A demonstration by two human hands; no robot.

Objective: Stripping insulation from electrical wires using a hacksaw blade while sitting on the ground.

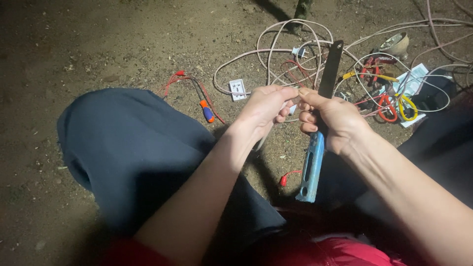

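**Both hands meet over the dirt, knife in my right**

My right hand (331, 120) is clenched around a knife (319, 129), its blue handle hanging toward me below the fist and the dark blade pointing far, over the tangle of white cables (290, 54). My left hand (266, 106) sits just left of it, fingertips touching, pinching a white wire (260, 143) that trails down beneath the palm. A wall socket (237, 89) and an orange-handled screwdriver (205, 106) lie on the ground farther left.

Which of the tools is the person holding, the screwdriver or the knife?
The knife with the light blue handle: the right hand grips it, dark blade up. The orange-and-blue screwdriver lies untouched on the dirt ground.
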